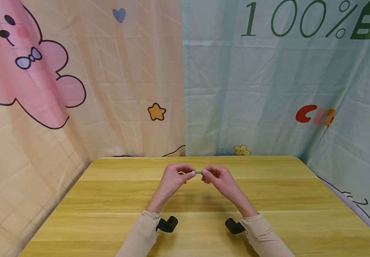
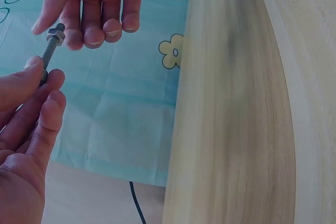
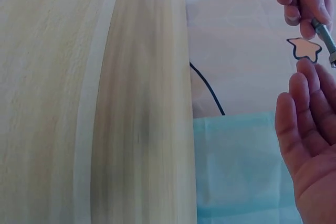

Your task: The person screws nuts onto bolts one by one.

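Note:
Between the two hands, above the table, a grey metal bolt [image 2: 49,53] is held out. My left hand [image 1: 174,176] pinches it at its head between thumb and fingertips, which partly hide the head. A hex nut [image 2: 56,35] sits on the thread near the far end, with a short bit of thread showing past it. My right hand [image 1: 219,177] is at that nut end, its thumb and fairly straight fingers spread on either side of the nut. In the right wrist view the bolt [image 3: 323,32] and nut [image 3: 333,59] lie just beyond the right fingertips.
The wooden table [image 1: 114,200] has a far edge close behind the hands. Printed curtains [image 1: 133,78] hang behind it and along both sides. Each wrist carries a black camera mount [image 1: 168,224]. A dark line [image 3: 208,87] runs beyond the table edge.

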### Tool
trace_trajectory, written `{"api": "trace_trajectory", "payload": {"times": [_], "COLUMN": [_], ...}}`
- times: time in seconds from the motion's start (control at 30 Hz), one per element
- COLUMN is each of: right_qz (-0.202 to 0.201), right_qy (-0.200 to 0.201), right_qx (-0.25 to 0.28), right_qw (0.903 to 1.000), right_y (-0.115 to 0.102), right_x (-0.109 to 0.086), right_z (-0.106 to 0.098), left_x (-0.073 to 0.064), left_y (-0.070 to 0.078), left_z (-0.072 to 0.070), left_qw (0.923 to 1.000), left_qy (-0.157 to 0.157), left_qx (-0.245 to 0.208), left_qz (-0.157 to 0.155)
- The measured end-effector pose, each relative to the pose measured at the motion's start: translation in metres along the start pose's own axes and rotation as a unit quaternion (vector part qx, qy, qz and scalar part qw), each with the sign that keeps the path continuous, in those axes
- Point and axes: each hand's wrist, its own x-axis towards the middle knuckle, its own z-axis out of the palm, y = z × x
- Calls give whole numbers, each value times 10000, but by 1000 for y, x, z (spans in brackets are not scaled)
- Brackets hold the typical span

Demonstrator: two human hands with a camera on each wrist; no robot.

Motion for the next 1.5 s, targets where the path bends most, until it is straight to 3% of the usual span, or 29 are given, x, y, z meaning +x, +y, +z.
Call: {"api": "trace_trajectory", "payload": {"times": [0.2,0.4,0.6,0.87,1.1,1.5], "right_qz": [68,-342,-253,35,229,-230], "right_qy": [348,73,-5,-174,13,-193], "right_qx": [196,207,226,318,97,282], "right_qw": [9992,9992,9994,9993,9997,9992], "right_y": [12,11,10,-25,-27,-24], "right_x": [4,3,2,-8,-7,-7], "right_z": [0,0,0,-1,2,-1], "left_x": [3,4,4,2,1,1], "left_y": [1,-2,-3,-5,-4,-5], "left_z": [1,1,1,0,1,0], "left_qw": [10000,9999,9999,9999,10000,10000], "left_qy": [18,55,74,66,60,66], "left_qx": [-41,-78,-98,-80,-49,10], "left_qz": [9,53,40,50,29,64]}}
